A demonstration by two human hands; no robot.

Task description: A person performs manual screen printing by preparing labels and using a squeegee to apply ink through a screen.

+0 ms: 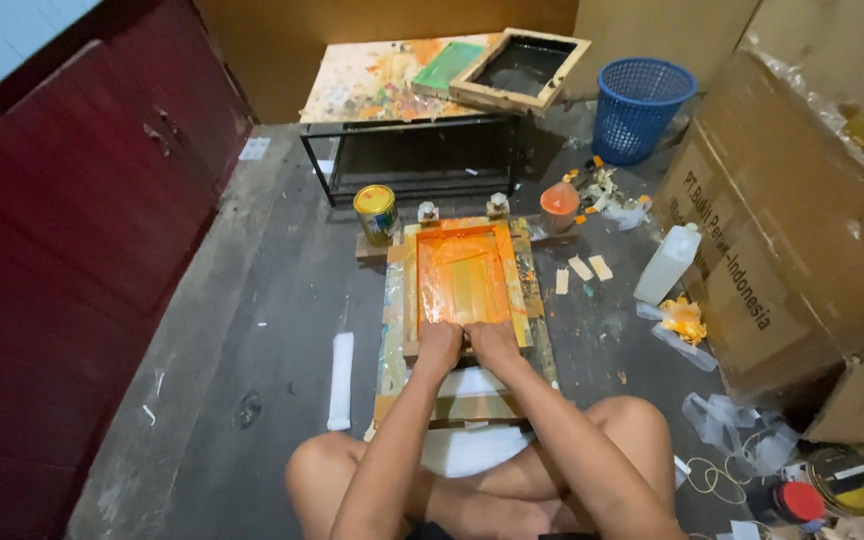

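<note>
Both hands are working at the near end of the screen (464, 275), which is lying flat on the paint-stained board (390, 350) on the floor in front of my crossed legs. My left hand (439, 343) and right hand (493, 341) are sitting side by side, nearly touching, fingers curled down over something at the frame's near edge; I am guessing it is a squeegee, but my knuckles are hiding it, so I cannot tell just what I am gripping.

Orange ink is covering nearly the whole mesh, thick and glossy along the sides and the far end, with a paler greenish strip showing down the middle. With my hands at the near end, I am judging that the ink is already drawn across the mesh and this pass is at or close to its finish. The frame is still down, so whatever is underneath is not showing yet; lifting it is what I am reckoning is left.

Around me, a yellow can (376, 212) is standing at the board's far left corner, an orange cup (559, 204) at the far right, a white bottle (668, 263) further right beside a big carton (802, 230). A second screen (520, 68) is resting on the low table (372, 85) beyond, with a blue basket (638, 105) beside it.
</note>
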